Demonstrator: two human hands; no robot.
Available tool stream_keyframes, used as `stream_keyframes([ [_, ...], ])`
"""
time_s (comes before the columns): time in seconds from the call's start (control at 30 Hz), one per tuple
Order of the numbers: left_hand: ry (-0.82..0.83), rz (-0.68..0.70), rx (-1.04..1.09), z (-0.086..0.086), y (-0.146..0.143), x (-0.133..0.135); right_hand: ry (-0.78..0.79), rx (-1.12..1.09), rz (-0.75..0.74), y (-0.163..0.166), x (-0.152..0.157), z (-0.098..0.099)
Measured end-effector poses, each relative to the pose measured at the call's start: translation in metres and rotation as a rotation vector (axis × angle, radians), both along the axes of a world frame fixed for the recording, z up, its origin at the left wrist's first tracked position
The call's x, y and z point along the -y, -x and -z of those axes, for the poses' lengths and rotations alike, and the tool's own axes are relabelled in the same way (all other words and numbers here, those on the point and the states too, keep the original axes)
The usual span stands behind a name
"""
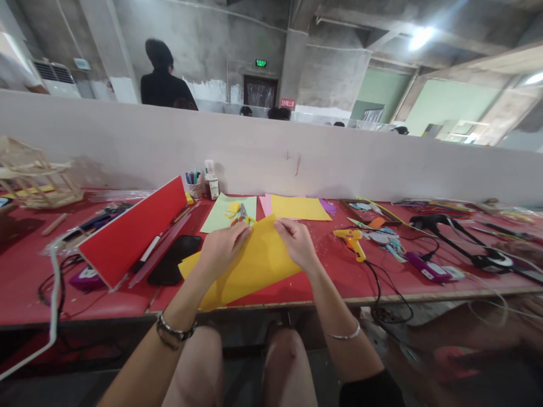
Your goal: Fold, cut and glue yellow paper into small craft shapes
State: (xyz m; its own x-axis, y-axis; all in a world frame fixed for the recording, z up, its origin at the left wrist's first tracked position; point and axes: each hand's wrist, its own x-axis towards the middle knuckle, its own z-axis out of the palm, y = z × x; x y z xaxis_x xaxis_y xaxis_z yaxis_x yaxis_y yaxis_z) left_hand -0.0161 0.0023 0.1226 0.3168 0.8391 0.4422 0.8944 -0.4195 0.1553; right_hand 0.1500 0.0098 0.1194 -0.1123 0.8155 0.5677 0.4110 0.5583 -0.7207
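A sheet of yellow paper (254,265) is held up over the front edge of the red table (271,294), tilted and bent along its top. My left hand (223,249) pinches its upper edge left of the middle. Close beside it, my right hand (297,240) grips the same edge with thumb and fingers. Behind my left hand, scissors (242,212) and small yellow paper scraps (232,208) lie on a pale green sheet (212,217). Farther back, another yellow sheet (301,208) rests on pink paper (266,202).
Right of my hands lies a yellow glue gun (351,240) with a black cord, near a purple power strip (428,267). On the left, a red board (136,232) leans beside a black phone-like slab (173,261). A pen cup (194,186) and bottle (211,181) stand by the white partition (254,147).
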Motion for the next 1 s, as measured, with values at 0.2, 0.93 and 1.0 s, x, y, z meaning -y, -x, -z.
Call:
stream_keyframes([
  [0.2,0.052,0.002,-0.056,-0.001,-0.001,-0.001,-0.032,0.017,0.025,-0.001,0.0,0.0],
  [0.93,-0.006,-0.19,-0.178,0.011,-0.003,0.002,-0.079,0.056,0.117,-0.005,0.001,0.002],
  [1.0,-0.016,-0.197,-0.18,0.012,-0.003,0.001,-0.07,0.042,0.111,-0.007,-0.001,0.004],
])
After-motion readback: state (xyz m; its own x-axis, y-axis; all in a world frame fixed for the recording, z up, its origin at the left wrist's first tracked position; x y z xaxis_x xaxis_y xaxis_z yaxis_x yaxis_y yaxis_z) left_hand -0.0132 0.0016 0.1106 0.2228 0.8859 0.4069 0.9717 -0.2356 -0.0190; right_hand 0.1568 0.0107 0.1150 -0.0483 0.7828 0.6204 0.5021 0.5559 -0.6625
